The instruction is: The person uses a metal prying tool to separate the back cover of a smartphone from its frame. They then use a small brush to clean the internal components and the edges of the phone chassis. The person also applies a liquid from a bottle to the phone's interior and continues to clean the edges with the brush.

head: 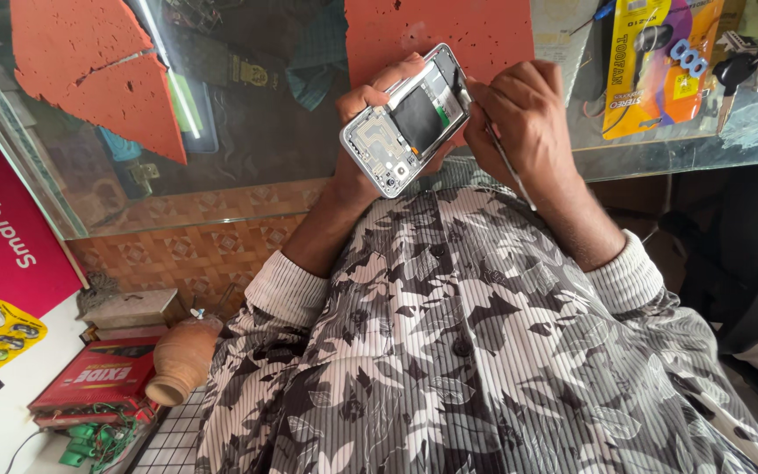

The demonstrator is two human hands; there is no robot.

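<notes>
Two hands over glass counter (247, 132), left hand (375, 123) gripping opened phone (407, 118) with dark battery inside its silver frame, right hand (524, 118) pinching thin metal tool (509, 167) at its edge

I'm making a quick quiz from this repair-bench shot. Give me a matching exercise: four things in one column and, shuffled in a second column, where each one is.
Things:
1. opened phone
2. thin metal tool
3. clay pot
4. bunch of keys

Places:
A. lying on its side at lower left, beside a red box
B. on the glass counter at upper right
C. held in the left hand
D. gripped in the right hand, its tip at the phone's edge

Pairs: 1-C, 2-D, 3-A, 4-B
</notes>
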